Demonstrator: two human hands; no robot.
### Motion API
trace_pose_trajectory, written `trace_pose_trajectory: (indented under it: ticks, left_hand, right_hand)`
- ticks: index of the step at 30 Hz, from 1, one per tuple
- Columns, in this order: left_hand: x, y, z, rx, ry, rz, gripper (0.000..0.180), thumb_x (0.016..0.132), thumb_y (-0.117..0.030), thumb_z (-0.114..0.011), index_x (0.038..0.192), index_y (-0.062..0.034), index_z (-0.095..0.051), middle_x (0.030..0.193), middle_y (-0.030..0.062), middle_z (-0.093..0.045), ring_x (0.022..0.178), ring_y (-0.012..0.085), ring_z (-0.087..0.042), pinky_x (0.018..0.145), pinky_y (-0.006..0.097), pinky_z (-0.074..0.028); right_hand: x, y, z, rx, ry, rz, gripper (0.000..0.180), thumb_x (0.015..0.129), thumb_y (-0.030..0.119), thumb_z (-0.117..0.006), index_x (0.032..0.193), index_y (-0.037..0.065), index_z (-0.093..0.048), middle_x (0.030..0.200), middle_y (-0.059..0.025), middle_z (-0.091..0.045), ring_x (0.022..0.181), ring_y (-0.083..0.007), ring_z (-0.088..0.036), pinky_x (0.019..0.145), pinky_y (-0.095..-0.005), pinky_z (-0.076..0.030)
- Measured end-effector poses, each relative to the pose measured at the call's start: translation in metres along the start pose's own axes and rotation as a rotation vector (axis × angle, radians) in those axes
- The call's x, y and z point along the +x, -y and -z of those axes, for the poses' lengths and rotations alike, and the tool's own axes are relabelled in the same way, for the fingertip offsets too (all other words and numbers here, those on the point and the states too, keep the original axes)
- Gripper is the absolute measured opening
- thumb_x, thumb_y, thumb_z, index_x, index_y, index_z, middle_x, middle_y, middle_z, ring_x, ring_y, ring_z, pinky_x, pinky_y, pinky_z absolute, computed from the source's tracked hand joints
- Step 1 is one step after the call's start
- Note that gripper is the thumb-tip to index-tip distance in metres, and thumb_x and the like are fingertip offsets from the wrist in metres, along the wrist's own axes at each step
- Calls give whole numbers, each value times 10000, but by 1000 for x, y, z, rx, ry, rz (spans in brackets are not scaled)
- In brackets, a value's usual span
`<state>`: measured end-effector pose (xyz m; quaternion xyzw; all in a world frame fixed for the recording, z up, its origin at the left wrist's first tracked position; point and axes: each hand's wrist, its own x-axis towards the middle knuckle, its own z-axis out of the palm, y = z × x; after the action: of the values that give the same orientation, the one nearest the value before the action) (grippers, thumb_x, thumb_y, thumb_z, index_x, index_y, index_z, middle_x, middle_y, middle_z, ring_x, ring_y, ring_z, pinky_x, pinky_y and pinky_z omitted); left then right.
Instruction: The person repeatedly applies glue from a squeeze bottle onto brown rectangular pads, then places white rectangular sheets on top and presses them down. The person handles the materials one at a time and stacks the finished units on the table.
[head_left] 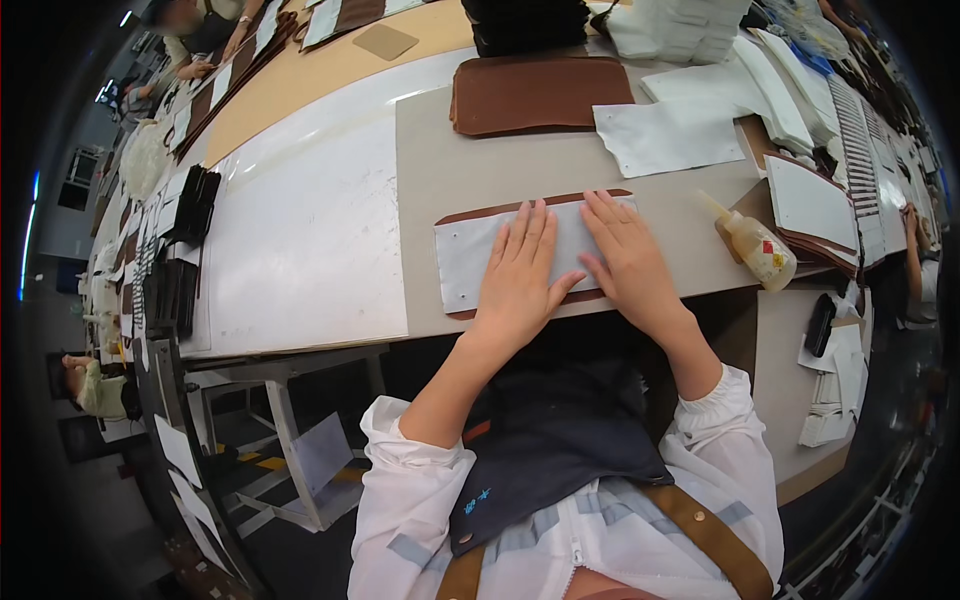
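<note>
A light grey fabric panel (465, 262) lies flat near the table's front edge, on top of a brown leather piece (480, 213) whose edges show along its far and near sides. My left hand (522, 268) presses flat on the panel's middle, fingers stretched away from me. Beside it my right hand (625, 250) rests flat on the panel's right part, fingers also extended. The two thumbs point toward each other and come close. Neither hand grips anything. Small dark holes or dots show at the panel's left corners.
Beyond the panel sits a stack of brown leather pieces (540, 95), with a white sheet (665, 138) to its right. A glue bottle (762, 252) leans at the right edge. Black pieces (525, 25) are piled at the back. Black bundles (172, 295) line the left. Other people work farther off.
</note>
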<state>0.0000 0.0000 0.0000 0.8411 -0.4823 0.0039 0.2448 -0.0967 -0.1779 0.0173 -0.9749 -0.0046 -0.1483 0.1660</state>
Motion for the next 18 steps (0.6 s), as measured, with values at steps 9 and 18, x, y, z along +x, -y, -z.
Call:
trace_pose_trajectory:
  ticks: [9,18]
  left_hand:
    - [-11,16,24,1,31,80,771,1010,-505,-473,1530,31,-281,1602,226,-258,1515,353,-185,1216,481,-165]
    - [-52,68,80,-91,-36,223,492,1074,-308,-394,1490,-46,-424,1610,212,-264,1509,392,-180,1210,503,-164]
  right_hand:
    - [5,15,3,27,87,39,708,929,320,-649,1470,-49,-378,1555,-203,-364,1459,-334,-325,1198,-468,-259]
    - [6,25,7,63,89,-2,771,916,276,-670,1518,-28,-295,1595,-198,-288,1496,-340,-242,1222,-459,-206]
